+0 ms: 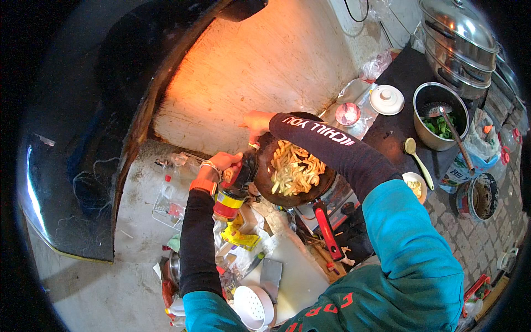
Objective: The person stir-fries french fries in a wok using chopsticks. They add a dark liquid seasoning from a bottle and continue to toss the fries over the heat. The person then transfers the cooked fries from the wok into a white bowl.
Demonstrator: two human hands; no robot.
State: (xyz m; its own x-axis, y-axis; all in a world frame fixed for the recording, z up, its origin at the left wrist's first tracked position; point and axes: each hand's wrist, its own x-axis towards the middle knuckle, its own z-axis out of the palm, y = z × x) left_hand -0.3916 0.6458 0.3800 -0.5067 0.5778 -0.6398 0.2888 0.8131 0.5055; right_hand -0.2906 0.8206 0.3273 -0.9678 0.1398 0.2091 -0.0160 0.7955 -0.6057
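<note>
My left hand is closed around a dark bottle with a yellow and red label. The bottle stands at the left side of a wok, its neck leaning toward the rim. My right hand reaches across the wok to the bottle's top, thumb down and a finger pointing left. A small pale and red piece shows at the thumb; whether I grip it is unclear. Pale and browned strips of food lie in the wok. Its red handle points toward me.
Below the wok, a cleaver lies on a white board beside a white colander. To the right are a steel pot of greens, a brush, a white lid and a stacked steamer. A dark curved panel overhangs the left.
</note>
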